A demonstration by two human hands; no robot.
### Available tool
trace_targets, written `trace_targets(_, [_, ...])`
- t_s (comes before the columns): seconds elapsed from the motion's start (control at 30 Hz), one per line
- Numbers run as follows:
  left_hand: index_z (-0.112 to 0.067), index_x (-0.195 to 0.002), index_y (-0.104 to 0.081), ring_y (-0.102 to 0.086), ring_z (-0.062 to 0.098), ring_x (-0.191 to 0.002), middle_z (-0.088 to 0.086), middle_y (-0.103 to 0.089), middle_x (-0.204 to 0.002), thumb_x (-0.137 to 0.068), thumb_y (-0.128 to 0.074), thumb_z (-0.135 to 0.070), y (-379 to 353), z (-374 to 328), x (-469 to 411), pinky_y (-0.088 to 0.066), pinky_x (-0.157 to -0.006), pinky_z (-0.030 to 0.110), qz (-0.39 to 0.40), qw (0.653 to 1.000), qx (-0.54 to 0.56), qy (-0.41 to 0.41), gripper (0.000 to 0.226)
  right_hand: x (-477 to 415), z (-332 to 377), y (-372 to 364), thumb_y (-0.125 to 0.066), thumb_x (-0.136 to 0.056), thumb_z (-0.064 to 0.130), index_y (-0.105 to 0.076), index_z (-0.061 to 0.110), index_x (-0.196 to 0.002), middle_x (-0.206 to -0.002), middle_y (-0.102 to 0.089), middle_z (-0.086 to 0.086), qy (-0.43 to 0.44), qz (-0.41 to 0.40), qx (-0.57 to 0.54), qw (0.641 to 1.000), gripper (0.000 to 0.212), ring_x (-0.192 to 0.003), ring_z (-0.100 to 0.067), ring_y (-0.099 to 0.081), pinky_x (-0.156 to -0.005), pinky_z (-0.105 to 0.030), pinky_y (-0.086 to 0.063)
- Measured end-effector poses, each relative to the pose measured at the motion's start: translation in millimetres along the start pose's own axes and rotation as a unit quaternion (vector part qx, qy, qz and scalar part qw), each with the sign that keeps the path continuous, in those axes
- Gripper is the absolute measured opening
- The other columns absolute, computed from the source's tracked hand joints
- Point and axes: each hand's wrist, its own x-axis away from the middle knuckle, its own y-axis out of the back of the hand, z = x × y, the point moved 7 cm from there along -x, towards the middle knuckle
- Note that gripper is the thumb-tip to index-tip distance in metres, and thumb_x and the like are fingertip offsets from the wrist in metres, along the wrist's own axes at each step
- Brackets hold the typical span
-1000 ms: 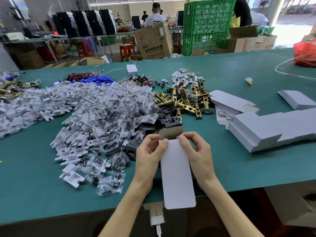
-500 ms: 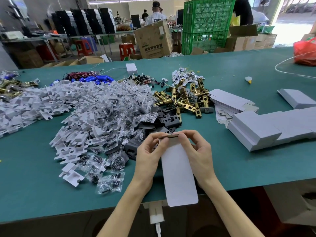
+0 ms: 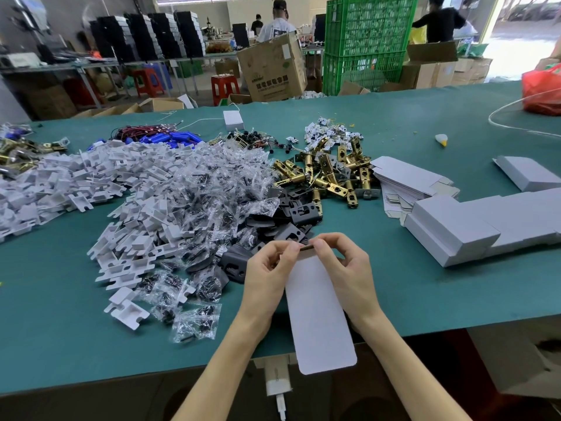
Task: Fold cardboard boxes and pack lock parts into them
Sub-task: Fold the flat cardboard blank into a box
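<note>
A long white cardboard box blank (image 3: pixel 318 314) lies over the near table edge, its far flap folded down. My left hand (image 3: pixel 267 275) and my right hand (image 3: pixel 349 268) pinch that far end from either side. Beyond the hands lie black lock plates (image 3: pixel 300 212), gold latch bolts (image 3: pixel 328 177), clear bags of screws (image 3: pixel 194 214) and white paper inserts (image 3: pixel 127 262). Folded white boxes (image 3: pixel 455 229) stand to the right, next to a stack of flat box blanks (image 3: pixel 406 180).
The green table (image 3: pixel 455 287) also carries blue parts with red wires (image 3: pixel 158 136), a small white box (image 3: pixel 233 120), a cable loop (image 3: pixel 522 117) and a red bag (image 3: pixel 543 89). A charger (image 3: pixel 277 381) hangs off the near edge. People, crates and cartons stand behind.
The brown flap at the blank's far end has been folded down flat by both hands. The blank has slid slightly towards me.
</note>
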Motion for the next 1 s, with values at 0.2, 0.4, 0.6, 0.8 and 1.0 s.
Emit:
trace_targets(0.2, [-0.01,-0.106,-0.07,-0.064,0.012,-0.075,0.006,-0.073,-0.09,-0.094,-0.073,-0.026,0.8,3.5,0.7,-0.053,-0.062,0.024,-0.002,1.0,0.009,0.014,0.02,1.2,-2.8,-1.8,-0.062,-0.101,0.014,-0.071,0.019,-0.102,-0.098,-0.073,0.001,-0.022,0.011,0.003,1.0,0.01,-0.085,-0.025,-0.071,-0.065,-0.038,-0.06])
trace_targets(0.4, [-0.015,-0.098,-0.07,-0.061,0.016,-0.073,0.005,-0.071,-0.087,-0.093,-0.065,-0.025,0.8,2.3,1.4,-0.05,-0.06,0.03,-0.011,1.0,-0.004,0.02,0.013,2.0,-2.7,-3.6,-0.062,-0.099,0.016,-0.072,0.021,-0.098,-0.095,-0.073,0.005,-0.015,0.027,0.014,0.999,0.012,-0.081,-0.012,-0.067,-0.065,-0.025,-0.055])
trace_targets(0.6, [-0.01,-0.099,-0.068,-0.062,0.016,-0.069,0.005,-0.071,-0.082,-0.103,-0.06,-0.011,3.7,5.4,0.5,-0.052,-0.055,0.027,-0.017,0.999,0.003,0.046,0.01,3.1,-0.5,-6.0,-0.064,-0.098,0.018,-0.073,0.023,-0.102,-0.094,-0.072,0.007,-0.015,0.038,0.0,0.999,0.011,-0.073,-0.011,-0.064,-0.06,-0.026,-0.053])
trace_targets(0.8, [-0.01,-0.093,-0.066,-0.059,0.017,-0.068,0.006,-0.067,-0.079,-0.102,-0.062,-0.013,5.9,6.1,0.3,-0.049,-0.055,0.029,-0.023,0.998,0.019,0.063,0.01,4.3,-0.8,-8.0,-0.065,-0.099,0.019,-0.071,0.021,-0.114,-0.103,-0.072,0.002,-0.017,0.048,0.007,0.999,0.015,-0.071,-0.024,-0.064,-0.061,-0.043,-0.053])
trace_targets(1.0, [-0.018,-0.084,-0.069,-0.056,0.019,-0.073,0.007,-0.066,-0.082,-0.086,-0.067,-0.026,3.8,0.8,0.4,-0.046,-0.061,0.031,-0.015,0.998,0.031,0.052,0.008,2.4,0.5,-6.6,-0.065,-0.1,0.019,-0.07,0.018,-0.111,-0.103,-0.071,0.001,-0.007,0.039,0.012,0.999,0.012,-0.081,-0.014,-0.066,-0.063,-0.028,-0.054])
